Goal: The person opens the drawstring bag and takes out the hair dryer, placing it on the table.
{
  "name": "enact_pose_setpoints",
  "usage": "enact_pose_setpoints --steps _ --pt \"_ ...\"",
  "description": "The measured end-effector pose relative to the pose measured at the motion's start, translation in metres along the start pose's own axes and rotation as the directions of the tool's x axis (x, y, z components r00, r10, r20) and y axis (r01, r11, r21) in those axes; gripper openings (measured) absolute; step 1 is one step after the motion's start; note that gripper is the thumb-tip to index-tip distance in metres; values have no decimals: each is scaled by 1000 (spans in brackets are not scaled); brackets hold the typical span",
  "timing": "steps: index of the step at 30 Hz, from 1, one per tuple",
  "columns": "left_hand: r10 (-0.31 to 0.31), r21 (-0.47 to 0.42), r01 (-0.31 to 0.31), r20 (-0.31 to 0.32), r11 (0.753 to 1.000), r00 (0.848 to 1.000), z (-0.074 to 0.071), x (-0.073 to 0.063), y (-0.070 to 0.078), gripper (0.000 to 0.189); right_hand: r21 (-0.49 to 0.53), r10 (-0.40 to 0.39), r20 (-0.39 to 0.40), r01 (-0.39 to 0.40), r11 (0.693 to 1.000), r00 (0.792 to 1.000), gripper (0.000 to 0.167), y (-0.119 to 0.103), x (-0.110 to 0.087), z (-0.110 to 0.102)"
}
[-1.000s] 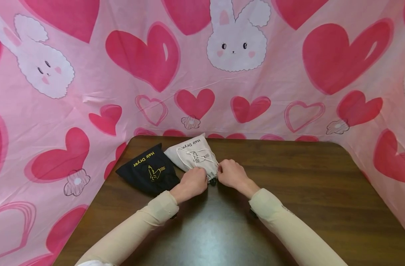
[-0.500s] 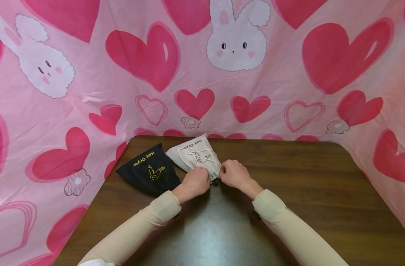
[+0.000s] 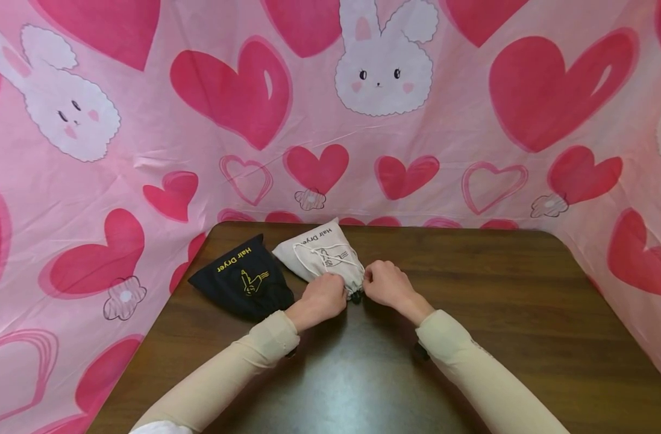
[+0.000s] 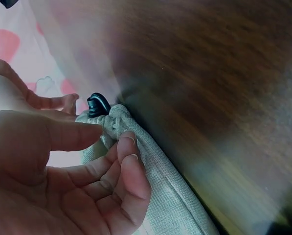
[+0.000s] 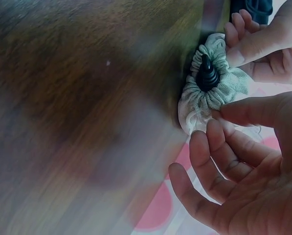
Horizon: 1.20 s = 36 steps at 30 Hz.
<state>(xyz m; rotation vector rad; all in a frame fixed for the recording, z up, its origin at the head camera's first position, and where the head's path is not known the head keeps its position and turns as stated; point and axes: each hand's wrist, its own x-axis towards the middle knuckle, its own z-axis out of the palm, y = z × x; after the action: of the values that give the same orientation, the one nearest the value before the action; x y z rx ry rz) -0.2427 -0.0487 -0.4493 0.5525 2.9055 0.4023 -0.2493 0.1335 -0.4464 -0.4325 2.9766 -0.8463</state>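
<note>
Near the middle of the frame, my left hand (image 3: pixel 320 298) and right hand (image 3: pixel 392 286) pinched the gathered mouth (image 5: pixel 192 95) of a pale grey cloth drawstring bag (image 3: pixel 313 252), seemingly soft and light, best held by those puckers.

Black pouch (image 3: pixel 235 283), apparently cloth, on brown table (image 3: pixel 504 295); pink heart-print sheet (image 3: pixel 319 126) behind.
</note>
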Motion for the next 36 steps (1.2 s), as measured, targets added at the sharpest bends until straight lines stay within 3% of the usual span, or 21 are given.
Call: enact_pose_setpoints --steps 10,17,22,28,36 --pt "22 -3 -22 -4 1000 1000 7 4 0 26 6 13 9 -13 1000 1000 26 2 -5 -5" --pt "20 -16 -20 9 1000 1000 2 1 9 27 19 28 18 -28 999 999 25 5 -8 -9" --pt "15 1 -15 16 1000 1000 13 11 4 29 32 41 31 -42 999 999 24 7 -10 -12" --pt "57 20 -56 -37 998 998 24 17 -5 31 39 47 37 -49 998 998 24 9 -10 -12" --pt "42 -40 -43 -2 998 999 -3 -8 9 26 42 62 30 -64 997 998 22 11 -8 -12"
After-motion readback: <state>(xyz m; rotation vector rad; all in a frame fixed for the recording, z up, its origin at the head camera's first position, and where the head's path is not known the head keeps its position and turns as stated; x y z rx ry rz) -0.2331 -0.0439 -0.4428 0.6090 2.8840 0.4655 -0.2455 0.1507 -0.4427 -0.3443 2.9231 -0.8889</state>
